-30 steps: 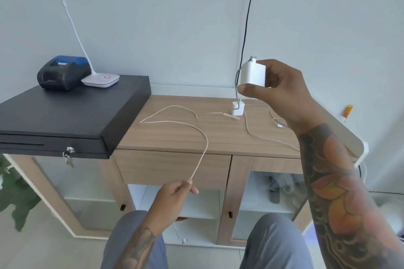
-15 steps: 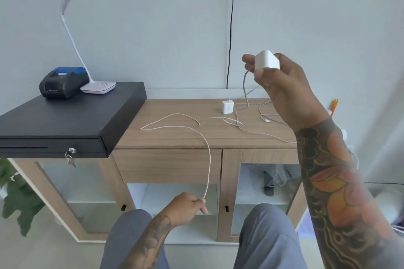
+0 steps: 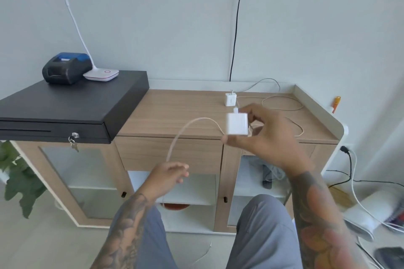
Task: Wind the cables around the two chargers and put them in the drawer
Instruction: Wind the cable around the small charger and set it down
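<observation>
My right hand [image 3: 265, 144] grips a white square charger [image 3: 237, 124] in the air, in front of the wooden cabinet's top edge. Its white cable [image 3: 183, 133] arcs left and down from the charger into my left hand [image 3: 169, 176], which holds it in front of the closed drawer [image 3: 168, 153]. A second, smaller white charger [image 3: 229, 99] stands upright near the back of the cabinet top [image 3: 175, 116], and its cable [image 3: 282, 103] lies in loose loops to the right of it.
A black cash drawer [image 3: 65, 113] with a key sits on the left, carrying a receipt printer [image 3: 65, 67] and a white desk lamp [image 3: 101, 75]. A black wire [image 3: 237, 22] runs down the wall. Cables and a plug lie on the floor at right. A plant [image 3: 19, 179] stands far left.
My right hand came down and toward me with the charger. The cable lifted off the cabinet top into a short arc, and my left hand rose slightly along it.
</observation>
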